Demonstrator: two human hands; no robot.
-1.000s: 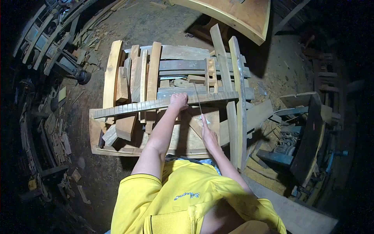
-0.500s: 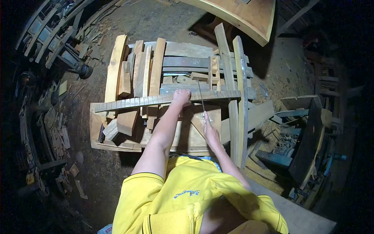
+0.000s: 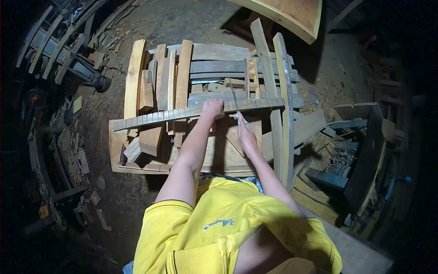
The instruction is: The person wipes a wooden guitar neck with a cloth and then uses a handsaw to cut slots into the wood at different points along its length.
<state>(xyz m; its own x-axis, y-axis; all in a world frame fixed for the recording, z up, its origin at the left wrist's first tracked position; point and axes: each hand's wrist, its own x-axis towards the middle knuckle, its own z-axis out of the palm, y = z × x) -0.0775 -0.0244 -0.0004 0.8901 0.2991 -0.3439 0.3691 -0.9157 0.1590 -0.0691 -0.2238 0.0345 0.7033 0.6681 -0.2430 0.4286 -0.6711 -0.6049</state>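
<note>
A long thin wooden strip marked with several cross lines lies across a pile of boards. My left hand presses down on it near its middle. My right hand grips the handle of a thin saw; its narrow blade runs away from me across the strip, just right of my left hand. Both forearms reach forward from my yellow shirt.
The strip rests on stacked planks and offcuts on a low wooden platform. Two tall upright boards stand to the right. A curved wooden panel is at the back. Scrap wood litters the dirt floor on the left; machinery sits at right.
My right hand has pushed the saw forward, away from me, so the blade reaches further past the strip. My left hand stays pressed on the strip.
</note>
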